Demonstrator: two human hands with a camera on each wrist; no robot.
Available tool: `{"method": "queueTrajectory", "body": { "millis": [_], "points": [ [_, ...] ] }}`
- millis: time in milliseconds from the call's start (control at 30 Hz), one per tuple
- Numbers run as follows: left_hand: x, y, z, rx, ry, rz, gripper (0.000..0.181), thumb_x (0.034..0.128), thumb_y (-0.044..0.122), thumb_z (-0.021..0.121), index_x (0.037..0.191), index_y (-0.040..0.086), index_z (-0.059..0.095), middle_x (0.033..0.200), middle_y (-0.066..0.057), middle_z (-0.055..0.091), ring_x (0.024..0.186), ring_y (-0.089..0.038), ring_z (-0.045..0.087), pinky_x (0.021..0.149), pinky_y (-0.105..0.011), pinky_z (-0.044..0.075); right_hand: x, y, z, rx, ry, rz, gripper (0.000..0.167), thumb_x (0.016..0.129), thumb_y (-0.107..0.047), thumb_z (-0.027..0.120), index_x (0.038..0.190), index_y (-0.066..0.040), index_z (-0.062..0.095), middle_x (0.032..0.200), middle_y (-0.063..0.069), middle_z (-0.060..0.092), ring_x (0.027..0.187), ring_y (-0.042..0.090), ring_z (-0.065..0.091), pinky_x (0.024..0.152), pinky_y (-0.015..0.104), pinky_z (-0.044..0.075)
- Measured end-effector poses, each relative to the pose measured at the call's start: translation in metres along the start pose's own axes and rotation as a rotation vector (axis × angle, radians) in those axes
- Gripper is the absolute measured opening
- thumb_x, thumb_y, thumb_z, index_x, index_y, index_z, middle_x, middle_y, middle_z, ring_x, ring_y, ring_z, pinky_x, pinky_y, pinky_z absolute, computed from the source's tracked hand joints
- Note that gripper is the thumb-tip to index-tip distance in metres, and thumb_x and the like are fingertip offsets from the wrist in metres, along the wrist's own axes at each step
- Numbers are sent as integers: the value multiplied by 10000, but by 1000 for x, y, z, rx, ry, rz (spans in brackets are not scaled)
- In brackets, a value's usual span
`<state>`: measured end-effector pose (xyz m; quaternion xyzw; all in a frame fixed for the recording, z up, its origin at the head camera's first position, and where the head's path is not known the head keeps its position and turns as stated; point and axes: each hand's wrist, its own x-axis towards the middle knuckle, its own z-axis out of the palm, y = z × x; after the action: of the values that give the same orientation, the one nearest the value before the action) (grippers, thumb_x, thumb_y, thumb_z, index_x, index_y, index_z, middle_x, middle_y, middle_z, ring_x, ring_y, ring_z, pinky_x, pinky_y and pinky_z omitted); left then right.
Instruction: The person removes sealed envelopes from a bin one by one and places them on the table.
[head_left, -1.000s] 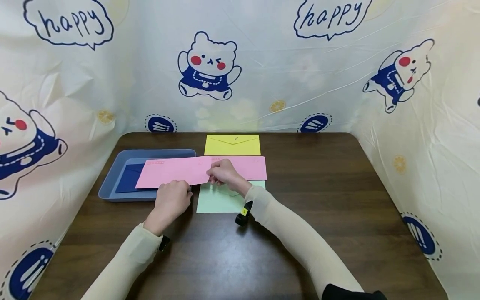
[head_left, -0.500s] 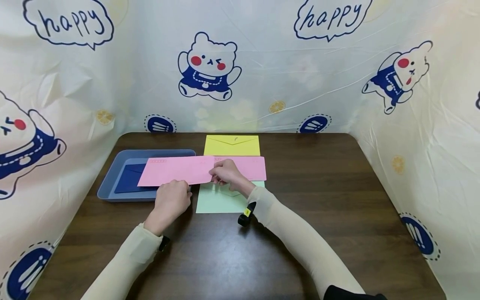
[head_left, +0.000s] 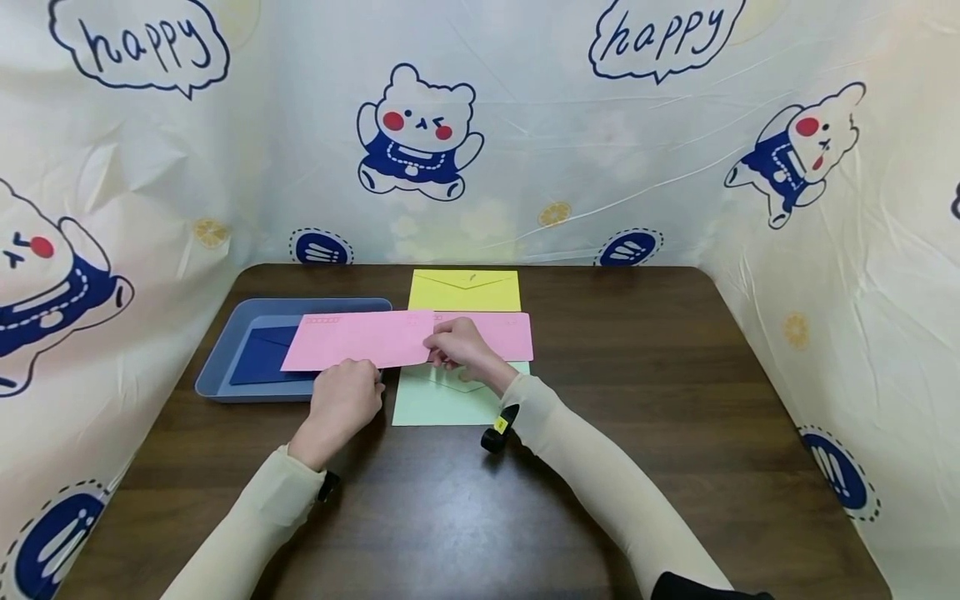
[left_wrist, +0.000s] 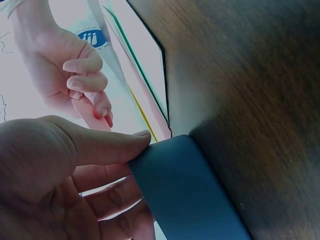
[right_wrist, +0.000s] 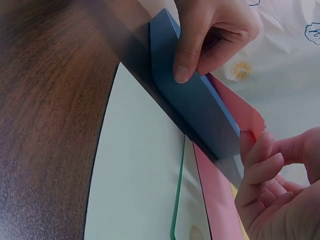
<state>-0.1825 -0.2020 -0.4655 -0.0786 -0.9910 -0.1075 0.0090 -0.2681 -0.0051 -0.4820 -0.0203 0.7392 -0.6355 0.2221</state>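
At the near right corner of a blue tray [head_left: 251,395], my left hand [head_left: 343,408] grips the wall, its thumb on the outer face of the tray [left_wrist: 185,185] in the left wrist view. The fingers of my right hand [head_left: 465,350] pinch the right end of a pink envelope [head_left: 360,340]. This envelope reaches leftward over the tray, above a dark blue envelope [head_left: 258,358] lying inside. Its right end overlaps a second pink envelope [head_left: 506,337] on the table. In the right wrist view the tray hides much of the held pink envelope [right_wrist: 240,102].
A yellow envelope [head_left: 465,293] lies behind the second pink one, and a pale green envelope [head_left: 438,407] in front of it. All rest on a dark wooden table [head_left: 637,375]. A printed cloth [head_left: 540,133] hangs around the back and sides.
My right hand has moved slightly right, drawing the upper pink envelope right over the tray. More of the dark blue envelope shows. My left hand stays on the tray.
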Motion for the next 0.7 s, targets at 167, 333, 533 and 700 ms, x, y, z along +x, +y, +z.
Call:
{"method": "queueTrajectory", "body": {
  "millis": [167, 333, 533, 700],
  "points": [
    [1, 0, 0, -4, 1, -4, 209, 902, 79, 774, 697, 69, 734, 651, -98, 653, 593, -308, 616, 557, -506, 546, 0, 0, -2, -3, -9, -5, 182, 978, -53, 675, 800, -17, 683, 644, 62, 634, 571, 194, 539, 497, 251, 368],
    [1, -1, 0, -1, 6, 7, 277, 903, 81, 768, 640, 99, 686, 632, -91, 640, 589, -314, 624, 537, -507, 539, 0, 1, -6, -6, -16, -7, 154, 976, -50, 679, 828, -10, 691, 655, 65, 646, 567, 185, 553, 497, 247, 385],
    [1, -2, 1, -6, 6, 4, 269, 901, 71, 763, 644, 97, 688, 637, -96, 642, 588, -314, 618, 541, -505, 540, -2, 2, -12, -7, -21, -5, 143, 974, -56, 680, 840, -8, 695, 666, 67, 653, 586, 194, 565, 518, 263, 397],
    [1, -2, 1, 0, 23, 14, 235, 890, 72, 768, 662, 95, 714, 674, -122, 675, 629, -359, 657, 556, -523, 551, -4, 3, -18, -14, -21, -16, 177, 975, -64, 677, 803, -25, 681, 663, 68, 645, 603, 213, 569, 529, 266, 411]
  ]
}}
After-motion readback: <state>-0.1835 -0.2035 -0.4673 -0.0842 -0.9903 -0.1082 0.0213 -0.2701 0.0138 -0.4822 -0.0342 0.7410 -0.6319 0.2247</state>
